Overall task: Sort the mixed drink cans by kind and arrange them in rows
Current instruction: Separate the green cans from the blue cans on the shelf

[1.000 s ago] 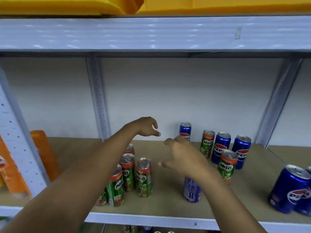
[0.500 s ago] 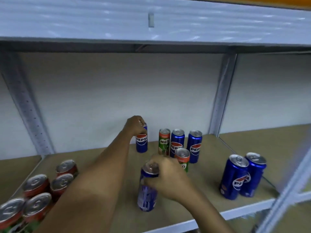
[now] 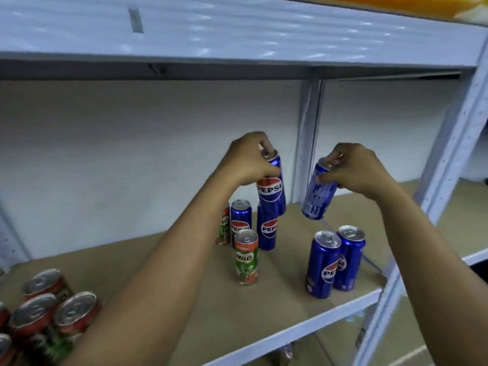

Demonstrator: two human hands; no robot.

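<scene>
Sorting step in hand: two Pepsi cans lifted clear of shelf board [image 3: 280,307]. Left hand [image 3: 248,162] fingers curled round top of upright Pepsi can [image 3: 272,191]; right hand [image 3: 353,167] pinching rim of tilted Pepsi can [image 3: 318,196]. Next move, by judgement: set both beside Pepsi pair [image 3: 335,262] at right. Milo can [image 3: 246,257] stands mid-shelf. Milo group [image 3: 50,305] cut off at lower left; rear Milo can [image 3: 224,228] half hidden by forearm.

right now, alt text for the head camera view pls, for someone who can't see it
Two bare hands each hold a blue Pepsi can above a shelf: the left hand one with its logo showing, the right hand one tilted. Below stand more Pepsi cans and a green Milo can.
</scene>
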